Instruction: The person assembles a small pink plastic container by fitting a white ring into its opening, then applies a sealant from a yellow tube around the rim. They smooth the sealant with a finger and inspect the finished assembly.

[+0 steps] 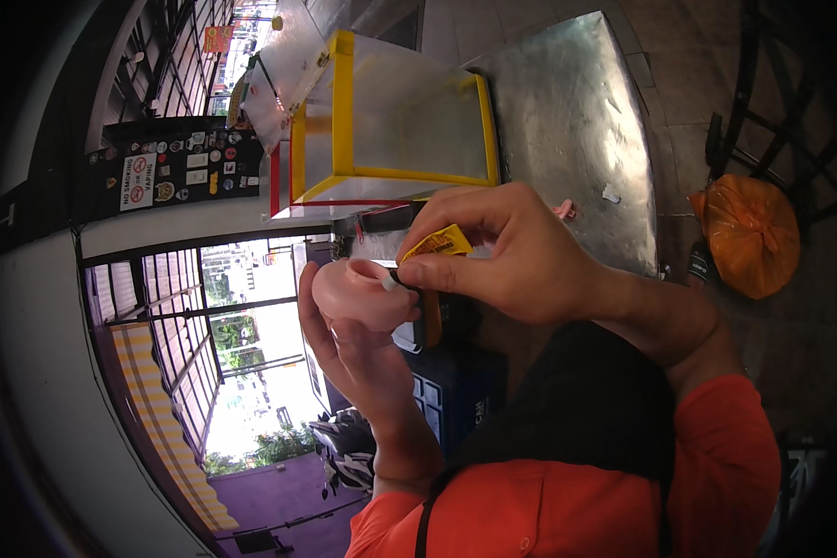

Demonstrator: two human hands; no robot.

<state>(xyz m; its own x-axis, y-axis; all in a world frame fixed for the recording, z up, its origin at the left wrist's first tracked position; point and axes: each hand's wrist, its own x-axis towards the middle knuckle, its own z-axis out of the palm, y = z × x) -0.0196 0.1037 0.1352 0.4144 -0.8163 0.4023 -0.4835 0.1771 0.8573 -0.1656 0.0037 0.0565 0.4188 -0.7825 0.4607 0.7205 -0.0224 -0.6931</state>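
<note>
My left hand (344,344) is wrapped round a pink, rounded, hollow vessel (358,302), whose round mouth tilts upward. Its kind is not plain. Close above the mouth, my right hand (498,256) pinches a small yellow packet (442,244) with dark print between thumb and fingers. A small white piece with a dark end (391,279) shows under the right thumb, at the vessel's rim. Whether it belongs to the packet, I cannot tell.
A yellow-framed clear case (409,121) stands on a metal table (567,102). A small pink thing (564,209) and a white scrap (611,193) lie there too. An orange tied bag (753,237) is at the right, beside a dark chair (763,121). A blue crate (451,391) is below my hands.
</note>
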